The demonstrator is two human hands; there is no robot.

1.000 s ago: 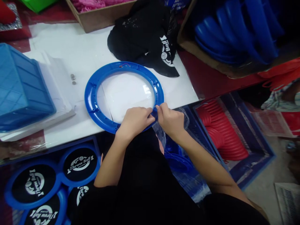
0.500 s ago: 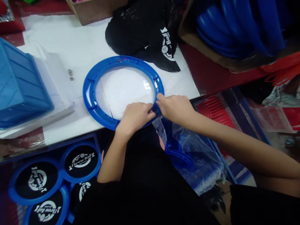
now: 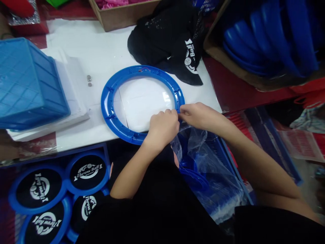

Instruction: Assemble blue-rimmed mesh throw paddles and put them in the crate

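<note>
A blue plastic ring with screw posts and a thin red wire at its far side lies at the front edge of the white-covered table. My left hand is closed at the ring's near right part, its fingers bent over the rim. Close beside it, my right hand pinches at the ring's right edge; its fingertips are partly hidden, and whether a small part is between them cannot be made out. Black printed fabric lies behind the ring. A few small metal discs sit to its left.
A blue crate stands on white sheets at the left. Finished-looking discs marked "Throw Ball" fill a bin below. Clear plastic bag and blue parts lie below right. A carton of blue rings is at the back right.
The view has shifted, so the table items appear further right. My left hand has moved along the rim closer to my right hand, and its fingers are more curled.
</note>
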